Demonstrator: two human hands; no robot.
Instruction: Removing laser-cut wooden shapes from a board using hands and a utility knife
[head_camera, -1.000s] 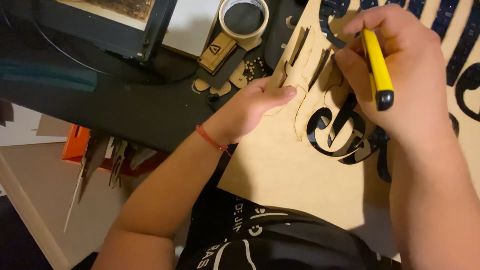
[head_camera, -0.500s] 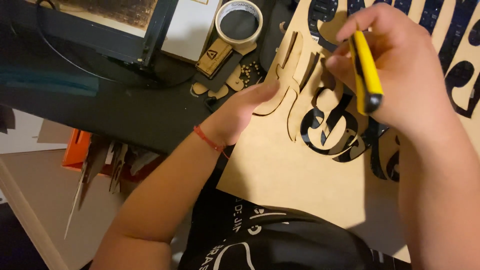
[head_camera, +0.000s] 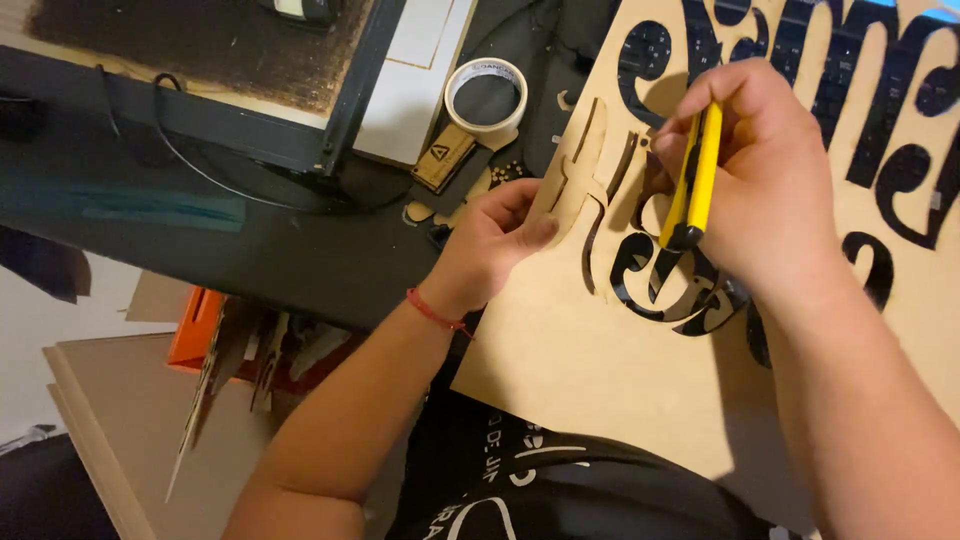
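Note:
A large thin wooden board with ornate letter shapes cut through it lies across the desk and my lap. My left hand pinches a curved cut-out wooden piece at the board's left edge and lifts it up out of the sheet. My right hand is closed around a yellow utility knife, held upright with its dark end pointing down over the cut letters. A red cord circles my left wrist.
A roll of tape and a small wooden tag lie on the dark desk beside small wooden scraps. A dark-framed machine stands at the back left. An orange box and wooden offcuts sit below the desk edge.
My left hand has moved from lying flat on the board to gripping the cut-out piece and raising it. My right hand with the knife has stayed over the letters.

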